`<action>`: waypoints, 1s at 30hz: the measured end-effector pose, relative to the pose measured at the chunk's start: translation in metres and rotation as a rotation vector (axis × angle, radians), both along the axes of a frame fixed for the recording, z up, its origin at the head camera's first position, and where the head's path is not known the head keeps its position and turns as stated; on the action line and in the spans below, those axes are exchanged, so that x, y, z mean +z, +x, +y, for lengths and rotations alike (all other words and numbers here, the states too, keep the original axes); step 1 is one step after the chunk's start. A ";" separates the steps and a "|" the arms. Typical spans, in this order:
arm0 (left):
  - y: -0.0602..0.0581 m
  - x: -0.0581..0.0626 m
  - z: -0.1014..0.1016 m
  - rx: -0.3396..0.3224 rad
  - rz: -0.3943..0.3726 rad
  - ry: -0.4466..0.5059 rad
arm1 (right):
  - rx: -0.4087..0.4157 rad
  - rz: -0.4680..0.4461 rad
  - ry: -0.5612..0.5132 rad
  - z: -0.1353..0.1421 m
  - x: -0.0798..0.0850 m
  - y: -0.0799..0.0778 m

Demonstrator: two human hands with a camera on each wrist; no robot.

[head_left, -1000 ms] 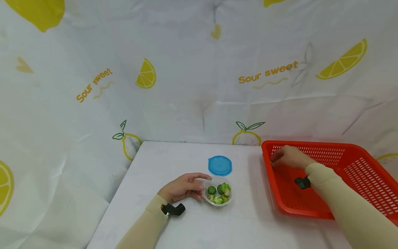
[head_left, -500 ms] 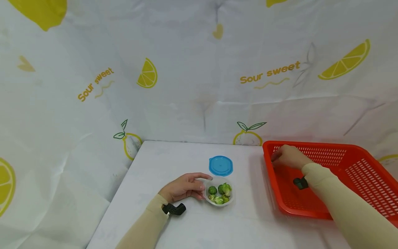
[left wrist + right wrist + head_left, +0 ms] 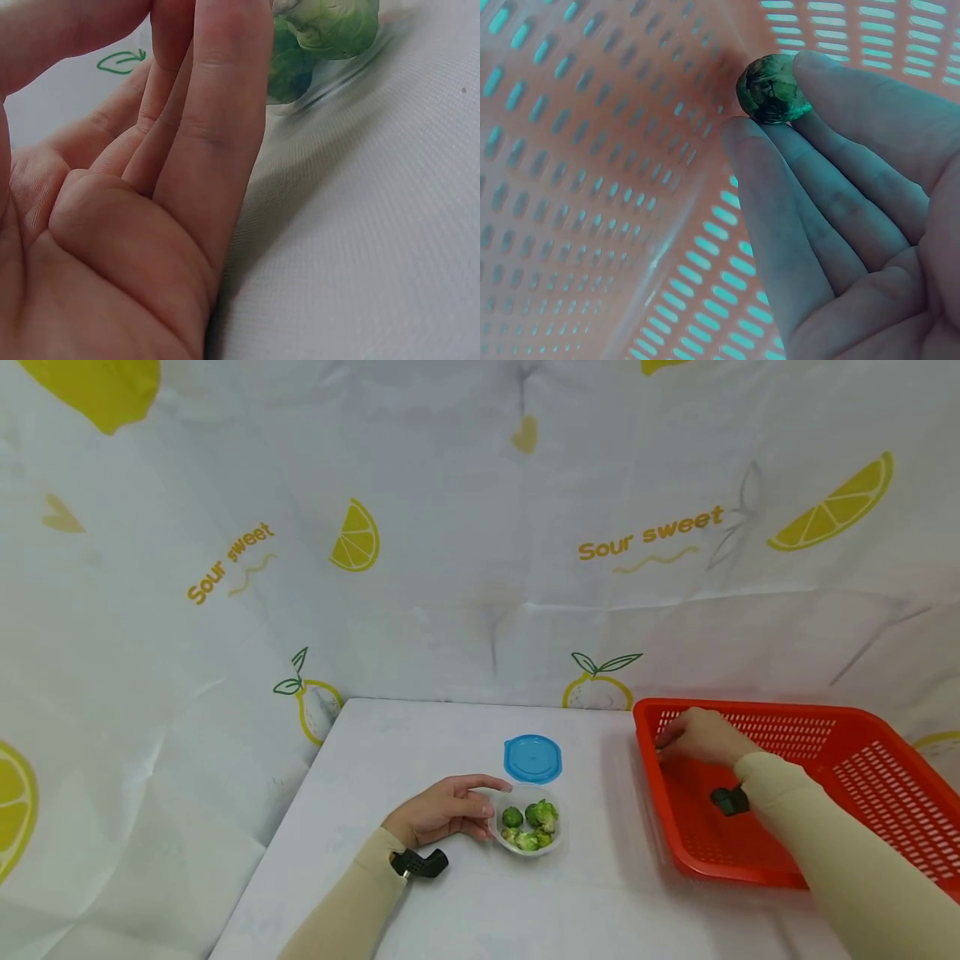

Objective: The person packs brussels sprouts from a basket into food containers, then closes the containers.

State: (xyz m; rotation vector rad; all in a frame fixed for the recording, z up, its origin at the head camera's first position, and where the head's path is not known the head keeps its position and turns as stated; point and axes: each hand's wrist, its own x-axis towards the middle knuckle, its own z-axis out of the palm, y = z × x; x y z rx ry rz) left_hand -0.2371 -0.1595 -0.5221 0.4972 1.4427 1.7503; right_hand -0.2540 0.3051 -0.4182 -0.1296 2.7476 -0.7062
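Note:
My left hand (image 3: 442, 810) holds the left side of a clear plastic bowl (image 3: 528, 853), thumb and fingers at its wall. In the bowl lie several Brussels sprouts (image 3: 542, 815), some of them pale and leafy; the left wrist view shows green sprouts (image 3: 341, 30) through the wall, past the fingers. Inside the left back corner of a red basket (image 3: 667, 827), my right hand (image 3: 701, 739) pinches one dark green Brussels sprout (image 3: 772, 88) between thumb and fingers. That sprout is mostly covered by the hand in the head view.
A blue lid (image 3: 532, 758) lies flat on the white table (image 3: 420, 910) just behind the bowl. The basket's slotted walls stand up around the right hand. A white cloth (image 3: 450, 527) with lemon prints hangs behind the table.
The right hand stays in the basket corner with only slight shifts. Left hand, bowl and lid keep their places; the head view has shifted a little.

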 end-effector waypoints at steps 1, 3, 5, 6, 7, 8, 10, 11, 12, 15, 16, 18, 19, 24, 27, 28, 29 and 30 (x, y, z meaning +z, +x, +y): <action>0.000 0.000 0.000 0.000 0.001 0.001 | 0.000 0.000 0.003 0.002 0.001 0.002; 0.000 0.001 0.001 0.000 -0.004 0.001 | 0.001 0.008 0.012 0.007 0.004 0.008; 0.000 0.001 0.002 0.000 -0.009 0.000 | 0.004 0.021 0.019 0.013 0.008 0.015; 0.000 0.001 0.002 0.001 -0.009 0.000 | 0.008 0.029 0.021 0.015 0.011 0.019; 0.000 0.001 0.002 0.002 -0.008 0.001 | 0.011 0.038 0.021 0.016 0.014 0.022; 0.000 0.001 0.002 0.004 -0.011 0.000 | 0.011 0.047 0.024 0.017 0.017 0.026; 0.000 0.001 0.002 0.012 -0.014 0.002 | 0.006 0.058 0.024 0.018 0.024 0.033; 0.000 0.001 0.001 0.015 -0.015 0.003 | 0.005 0.062 0.023 0.018 0.028 0.037; 0.000 0.001 0.001 0.018 -0.014 0.003 | -0.001 0.063 0.017 0.017 0.032 0.041; 0.001 0.001 0.000 0.022 -0.020 0.009 | -0.019 0.063 0.007 0.015 0.045 0.052; 0.002 0.001 -0.001 0.023 -0.018 0.011 | -0.023 0.064 0.002 0.014 0.049 0.056; 0.003 0.001 -0.002 0.026 -0.015 0.012 | -0.029 0.074 -0.005 0.010 0.056 0.062; 0.003 0.001 -0.003 0.026 -0.014 0.014 | -0.030 0.081 -0.007 0.008 0.060 0.065; 0.003 0.001 -0.004 0.024 -0.016 0.012 | -0.032 0.138 -0.038 -0.006 0.076 0.074; 0.003 0.000 -0.002 0.023 -0.014 0.005 | -0.031 0.147 -0.073 -0.020 0.081 0.077; 0.003 0.000 -0.002 0.024 -0.011 0.004 | -0.031 0.148 -0.087 -0.026 0.082 0.078; 0.003 0.000 -0.001 0.023 -0.008 0.001 | -0.034 0.143 -0.103 -0.032 0.082 0.079; 0.003 0.000 0.000 0.022 -0.005 0.000 | -0.033 0.140 -0.120 -0.038 0.082 0.079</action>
